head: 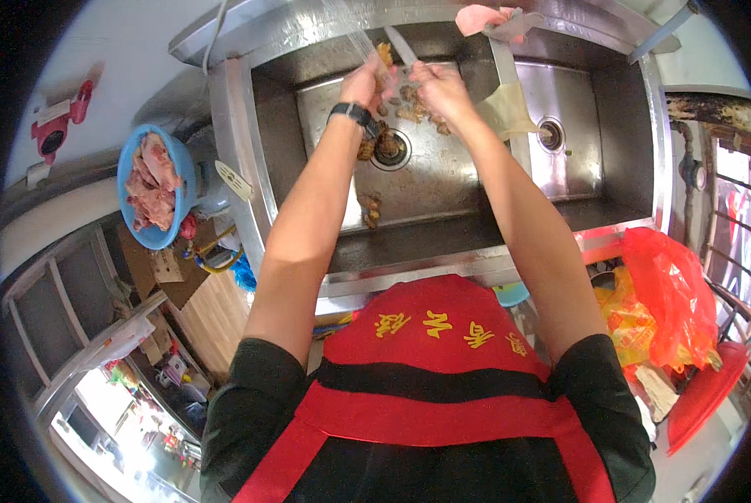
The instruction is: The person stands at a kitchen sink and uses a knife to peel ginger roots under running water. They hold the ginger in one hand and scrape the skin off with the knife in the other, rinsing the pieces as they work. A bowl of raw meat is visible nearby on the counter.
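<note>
My left hand [363, 82], with a dark watch on its wrist, holds a knobbly yellowish root [385, 53] that looks like ginger. Clear running water [356, 34] comes down over that hand. My right hand [441, 91] grips a knife [400, 45], its blade pointing up and away beside the root. Both hands are over the left basin of a stainless steel sink [438, 182]. Brown and yellow pieces [410, 110] lie on the basin floor below them. More brown bits are around the drain [390, 149], and a small clump [370, 209] rests nearer me.
Left of the sink stands a blue basin [186, 188] of raw meat [152, 182], with a pale slotted utensil [234, 180] by the rim. A pale cloth [507, 110] hangs over the divider; pink cloth [485, 22] lies behind. Red plastic bags [671, 295] are at right.
</note>
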`<state>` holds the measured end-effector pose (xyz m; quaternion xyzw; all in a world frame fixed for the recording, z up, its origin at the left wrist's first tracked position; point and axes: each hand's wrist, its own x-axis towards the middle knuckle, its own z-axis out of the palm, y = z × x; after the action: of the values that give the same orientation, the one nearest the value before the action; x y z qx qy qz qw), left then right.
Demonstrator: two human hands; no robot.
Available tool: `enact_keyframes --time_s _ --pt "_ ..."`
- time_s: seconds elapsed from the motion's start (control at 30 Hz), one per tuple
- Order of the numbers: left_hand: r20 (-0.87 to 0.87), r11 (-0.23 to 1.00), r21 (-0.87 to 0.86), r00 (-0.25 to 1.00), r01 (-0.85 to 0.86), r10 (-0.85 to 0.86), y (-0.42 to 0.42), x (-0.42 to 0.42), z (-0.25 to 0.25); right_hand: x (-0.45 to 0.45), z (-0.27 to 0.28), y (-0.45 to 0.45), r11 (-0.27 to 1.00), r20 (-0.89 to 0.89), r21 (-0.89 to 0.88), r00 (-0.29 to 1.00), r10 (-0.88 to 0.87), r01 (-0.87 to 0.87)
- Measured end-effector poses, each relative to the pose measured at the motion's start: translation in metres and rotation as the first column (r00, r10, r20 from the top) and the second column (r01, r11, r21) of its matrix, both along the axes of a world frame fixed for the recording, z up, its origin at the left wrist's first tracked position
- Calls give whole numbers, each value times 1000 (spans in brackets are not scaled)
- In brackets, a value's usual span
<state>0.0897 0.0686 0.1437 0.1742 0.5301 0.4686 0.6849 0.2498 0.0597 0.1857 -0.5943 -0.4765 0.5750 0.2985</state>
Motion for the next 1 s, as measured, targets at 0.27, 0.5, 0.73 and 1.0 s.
enact_keyframes --time_s 0.27,0.5,0.73,1.0 --pt "197 967 255 978 24 -76 -2 8 4 57 6 -46 986 -176 -163 982 -64 35" --pt "175 980 200 985 -22 -14 -2 -4 25 56 15 -57 982 -197 -186 978 -76 38" --pt "-80 925 232 953 301 -291 -36 -19 19 68 24 -71 985 -233 -161 967 -105 68" --pt "-668 518 -339 187 786 -721 -197 -5 -133 79 16 -109 965 -203 -253 971 -125 72"
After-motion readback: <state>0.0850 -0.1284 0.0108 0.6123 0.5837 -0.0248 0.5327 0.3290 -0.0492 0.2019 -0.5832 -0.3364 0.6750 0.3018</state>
